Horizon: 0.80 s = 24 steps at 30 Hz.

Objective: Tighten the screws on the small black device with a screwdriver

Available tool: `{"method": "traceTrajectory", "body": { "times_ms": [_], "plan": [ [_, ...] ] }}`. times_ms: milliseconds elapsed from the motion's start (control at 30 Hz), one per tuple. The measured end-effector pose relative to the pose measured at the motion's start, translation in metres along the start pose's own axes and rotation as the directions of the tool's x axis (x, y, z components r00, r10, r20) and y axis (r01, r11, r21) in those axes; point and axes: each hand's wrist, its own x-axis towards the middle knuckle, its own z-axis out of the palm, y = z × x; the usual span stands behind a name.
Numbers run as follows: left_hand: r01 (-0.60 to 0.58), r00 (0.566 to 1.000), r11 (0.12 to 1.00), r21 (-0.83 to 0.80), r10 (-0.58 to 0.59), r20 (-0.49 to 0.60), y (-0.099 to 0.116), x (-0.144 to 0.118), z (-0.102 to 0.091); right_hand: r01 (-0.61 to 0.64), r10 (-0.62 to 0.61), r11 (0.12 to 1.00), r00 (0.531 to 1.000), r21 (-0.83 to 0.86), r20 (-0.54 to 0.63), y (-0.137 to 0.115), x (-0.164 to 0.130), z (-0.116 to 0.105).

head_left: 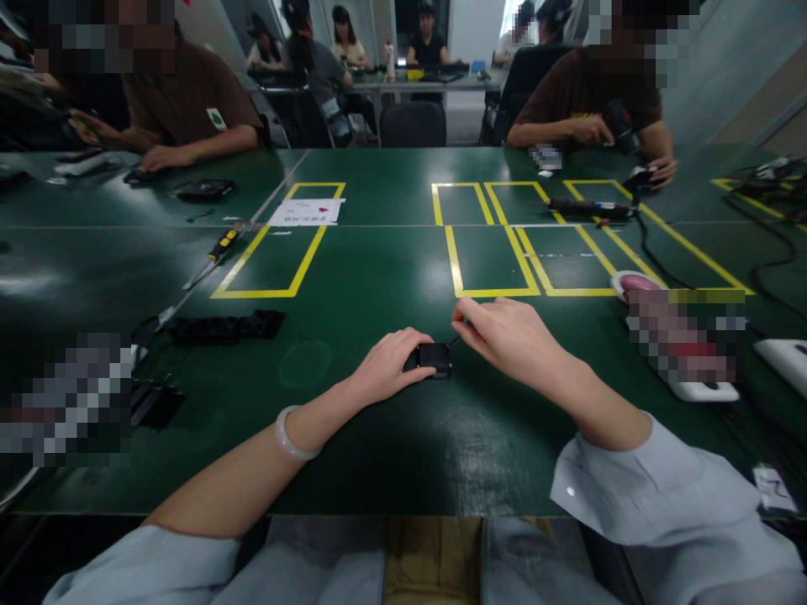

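Note:
A small black box-shaped device (pixel 435 360) rests on the green table in front of me. My left hand (pixel 397 361) grips it from the left side, thumb and fingers on its edges. Just right of the device, my right hand (pixel 508 332) is closed in a pinch. Between its fingertips and the device's upper right corner runs a thin dark piece (pixel 453 341), too small to identify. The tips of the right fingers are partly hidden.
Left of my hands lie a black strip-like part (pixel 220 327) and a yellow-and-black screwdriver (pixel 225 244). Yellow tape marks rectangles (pixel 498 292) on the table (pixel 378 260). An electric screwdriver (pixel 589 208) with a cable lies at right. People sit across the table.

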Motion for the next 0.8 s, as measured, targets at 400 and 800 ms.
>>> {"method": "traceTrajectory", "body": {
  "times_ms": [400, 800],
  "plan": [
    [0.009, 1.0, 1.0, 0.009, -0.009, -0.006, -0.0009, -0.0004, 0.0014, 0.028, -0.028, 1.0, 0.999, 0.003, -0.027, 0.0008, -0.0006, 0.0039],
    [0.003, 1.0, 1.0, -0.009, -0.004, -0.008, 0.0002, 0.0, 0.0001, 0.034, -0.032, 0.999, 0.998, 0.04, -0.056, 0.0, -0.0009, 0.0024]
  ]
}}
